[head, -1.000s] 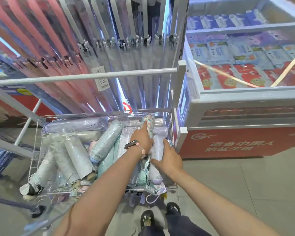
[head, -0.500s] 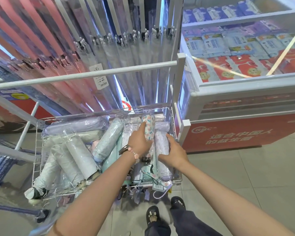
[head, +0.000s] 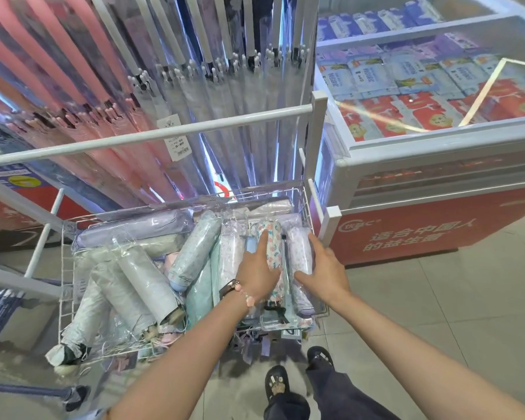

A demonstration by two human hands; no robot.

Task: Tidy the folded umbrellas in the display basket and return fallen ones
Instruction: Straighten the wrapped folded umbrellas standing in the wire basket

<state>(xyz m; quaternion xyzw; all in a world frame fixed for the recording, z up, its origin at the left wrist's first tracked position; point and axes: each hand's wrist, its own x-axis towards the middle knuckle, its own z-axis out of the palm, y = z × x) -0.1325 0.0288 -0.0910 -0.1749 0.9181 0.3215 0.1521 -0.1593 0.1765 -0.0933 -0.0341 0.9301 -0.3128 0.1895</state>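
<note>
A white wire display basket holds several folded umbrellas in clear sleeves. My left hand lies flat with fingers apart on a floral-print umbrella at the basket's right side. Beside it, my right hand rests with spread fingers against a pale lilac umbrella, which lies along the right wall. Mint and pale blue umbrellas lie in the middle, grey ones slant at the left. One grey umbrella sticks out over the basket's front left corner.
Long pink and clear umbrellas hang from a rack behind a white rail. A chest freezer with a red front stands right of the basket. Tiled floor and my shoes lie below.
Both hands let go of the lilac umbrella after setting it down lengthwise at the right side. The fingers have opened and now lie flat on the umbrellas.
</note>
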